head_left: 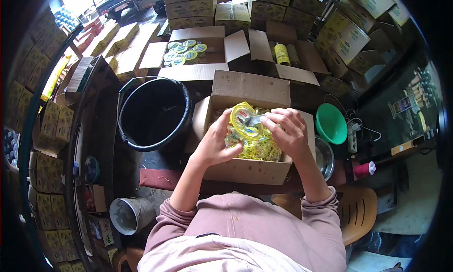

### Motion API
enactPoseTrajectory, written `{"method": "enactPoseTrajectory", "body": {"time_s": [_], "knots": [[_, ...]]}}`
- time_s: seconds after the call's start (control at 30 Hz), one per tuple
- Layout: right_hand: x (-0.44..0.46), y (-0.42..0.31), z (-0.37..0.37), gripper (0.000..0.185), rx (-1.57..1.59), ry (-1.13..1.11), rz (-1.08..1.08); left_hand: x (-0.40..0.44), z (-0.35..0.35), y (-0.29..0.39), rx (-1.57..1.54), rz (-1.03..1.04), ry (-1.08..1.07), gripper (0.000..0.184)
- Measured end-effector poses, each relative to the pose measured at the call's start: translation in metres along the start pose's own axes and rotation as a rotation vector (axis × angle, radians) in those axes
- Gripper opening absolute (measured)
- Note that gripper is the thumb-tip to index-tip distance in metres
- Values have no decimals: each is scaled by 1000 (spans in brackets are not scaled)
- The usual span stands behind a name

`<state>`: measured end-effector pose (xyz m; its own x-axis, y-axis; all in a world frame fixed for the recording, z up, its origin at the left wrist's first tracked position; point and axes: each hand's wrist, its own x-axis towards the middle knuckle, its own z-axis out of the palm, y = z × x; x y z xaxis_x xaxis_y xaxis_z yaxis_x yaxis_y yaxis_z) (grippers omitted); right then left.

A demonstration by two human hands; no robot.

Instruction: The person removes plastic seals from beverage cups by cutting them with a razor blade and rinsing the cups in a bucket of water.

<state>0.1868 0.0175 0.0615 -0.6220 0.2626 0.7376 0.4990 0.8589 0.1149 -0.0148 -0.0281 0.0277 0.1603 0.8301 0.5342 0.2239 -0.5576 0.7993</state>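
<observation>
My left hand [218, 142] grips a round clear piece with a yellow rim [239, 116], like a cup lid, tilted above an open cardboard box. The thumb and fingers are curled around its edge. My right hand [288, 128] pinches a small grey flat metal tool [253, 120] against the face of the piece; its exact kind is hard to make out. Beneath both hands, the cardboard box [240, 170] holds many thin yellow strips [262, 149] and some clear plastic pieces, partly hidden by my hands.
A black bucket [188, 106] stands left of the box. On the right sit a green bowl [331, 123], a metal bowl [326, 165] and a pink spool [363, 170]. Behind, one open box holds round yellow-rimmed cups [188, 55], another yellow stacks [281, 54]. A grey bucket [125, 215] is lower left.
</observation>
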Motion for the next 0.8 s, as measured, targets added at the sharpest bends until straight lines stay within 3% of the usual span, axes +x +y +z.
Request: {"method": "enactPoseTrajectory", "body": {"time_s": [0.23,0.5,0.8], "knots": [[-15,17,-11,20,7,20,-107,3,32,11,103,-77,-9,65],[-24,32,-17,24,98,-10,-190,2,49,-1,3,-61,-24,63],[-29,47,-7,41,182,27,-184,13,53,-4,-3,-162,-83,59]]}}
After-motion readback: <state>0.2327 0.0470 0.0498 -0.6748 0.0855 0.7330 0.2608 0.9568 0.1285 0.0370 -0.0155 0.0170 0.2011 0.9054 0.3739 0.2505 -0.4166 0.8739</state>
